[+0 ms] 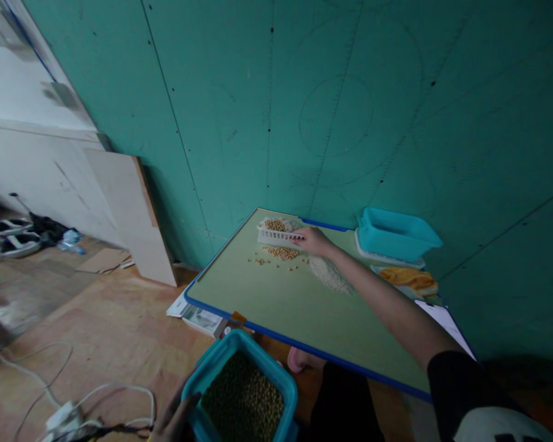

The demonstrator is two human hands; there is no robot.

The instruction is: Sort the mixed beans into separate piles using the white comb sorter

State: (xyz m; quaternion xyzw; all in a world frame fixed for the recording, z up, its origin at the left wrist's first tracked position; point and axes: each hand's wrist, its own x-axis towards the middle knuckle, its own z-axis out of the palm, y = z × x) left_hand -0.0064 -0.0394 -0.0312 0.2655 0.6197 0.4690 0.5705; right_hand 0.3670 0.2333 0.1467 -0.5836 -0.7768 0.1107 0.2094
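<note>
My right hand (311,240) reaches over the table and is closed on the end of a white slotted plastic basket (276,238). Yellowish beans (274,225) and pale grains show at or just behind the basket's far side; I cannot tell how many lie inside it. More loose beans (282,253) are scattered in front of it. A heap of pale grains (329,276) lies under and beside my right forearm. Low at the left, my left hand (177,411) grips the edge of a teal bin (286,374), which contains dark green beans (228,390) and yellowish beans (262,399).
The light green table (267,301) has a blue edge and stands against a green wall. At its back right are a turquoise tub (399,236), an orange-brown cloth (410,279) and a clipboard (442,322). White cables and a power strip (67,420) lie on the floor at left.
</note>
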